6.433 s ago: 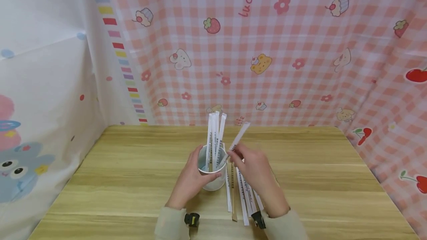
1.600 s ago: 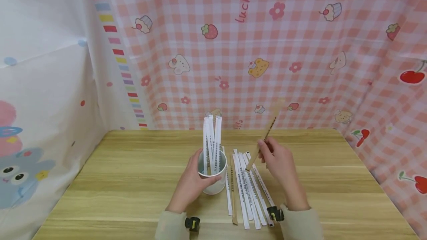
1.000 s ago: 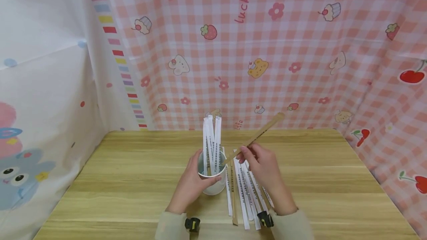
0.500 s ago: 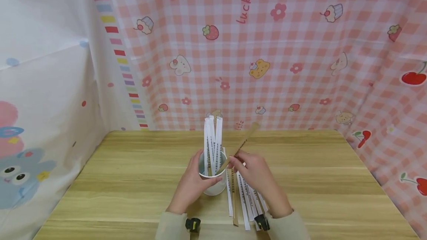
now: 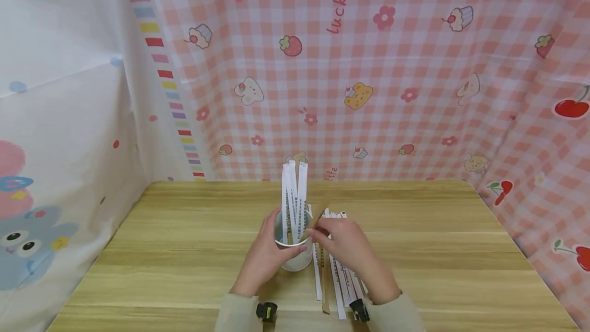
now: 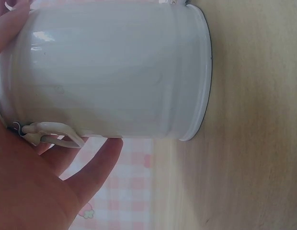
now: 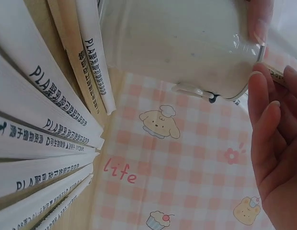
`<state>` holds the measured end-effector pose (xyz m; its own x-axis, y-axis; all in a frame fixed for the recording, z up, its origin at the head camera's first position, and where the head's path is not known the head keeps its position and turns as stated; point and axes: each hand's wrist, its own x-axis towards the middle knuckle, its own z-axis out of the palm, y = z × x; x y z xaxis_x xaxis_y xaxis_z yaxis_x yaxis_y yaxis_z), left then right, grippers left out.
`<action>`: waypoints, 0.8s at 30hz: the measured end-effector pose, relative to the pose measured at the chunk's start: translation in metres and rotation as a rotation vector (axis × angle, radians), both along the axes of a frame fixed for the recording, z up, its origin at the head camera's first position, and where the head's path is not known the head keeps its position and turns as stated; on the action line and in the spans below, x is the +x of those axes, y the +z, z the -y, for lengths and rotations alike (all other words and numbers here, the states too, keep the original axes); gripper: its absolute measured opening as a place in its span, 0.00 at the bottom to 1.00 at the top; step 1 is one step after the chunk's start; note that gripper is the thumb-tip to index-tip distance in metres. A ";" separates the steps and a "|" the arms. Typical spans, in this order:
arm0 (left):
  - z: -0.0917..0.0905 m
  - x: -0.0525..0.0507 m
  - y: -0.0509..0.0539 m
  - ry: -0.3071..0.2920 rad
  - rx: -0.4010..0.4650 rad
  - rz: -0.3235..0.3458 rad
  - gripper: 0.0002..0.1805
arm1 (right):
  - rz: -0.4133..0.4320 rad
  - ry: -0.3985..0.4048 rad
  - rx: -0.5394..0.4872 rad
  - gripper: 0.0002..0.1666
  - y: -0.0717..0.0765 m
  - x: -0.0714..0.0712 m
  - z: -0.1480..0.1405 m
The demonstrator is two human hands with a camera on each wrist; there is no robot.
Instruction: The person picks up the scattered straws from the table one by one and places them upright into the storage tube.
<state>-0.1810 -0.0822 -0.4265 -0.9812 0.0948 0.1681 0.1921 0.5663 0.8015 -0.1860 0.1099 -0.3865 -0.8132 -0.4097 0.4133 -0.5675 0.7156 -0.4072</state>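
A white bucket (image 5: pixel 297 260) with small loop ears stands upright on the table, several white paper-wrapped straws (image 5: pixel 301 183) leaning up out of it. My left hand (image 5: pixel 260 263) grips it near the rim, thumb in front and fingers around the far side; the left wrist view shows the bucket's wall (image 6: pixel 105 72) close up. Between thumb and fingers my right hand (image 5: pixel 348 245) pinches a brown paper-wrapped straw (image 5: pixel 323 207) at the bucket's right rim. That straw slants, its lower end inside the bucket and mostly hidden. In the right wrist view a bit of the held straw (image 7: pixel 274 73) shows.
Right of the bucket lie several white wrapped straws (image 5: pixel 338 291) side by side, partly under my right hand and wrist. A brown wrapped straw (image 5: pixel 325 291) lies among them. A pink checked cloth (image 5: pixel 392 65) hangs behind the wooden table (image 5: pixel 184 250).
Earlier my right hand held a white straw at the bucket. Later it held the brown straw above the row, carried it left, and lowered it into the bucket. The left hand kept its grip.
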 end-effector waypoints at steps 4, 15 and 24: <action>0.000 0.000 0.000 0.003 0.000 0.015 0.56 | 0.018 0.010 0.020 0.08 -0.001 0.000 0.001; 0.000 -0.001 -0.002 0.003 0.004 0.015 0.56 | 0.059 0.019 0.062 0.10 -0.002 0.001 0.004; 0.000 -0.002 -0.002 0.002 0.002 0.022 0.56 | 0.039 0.023 0.067 0.12 -0.004 0.000 0.004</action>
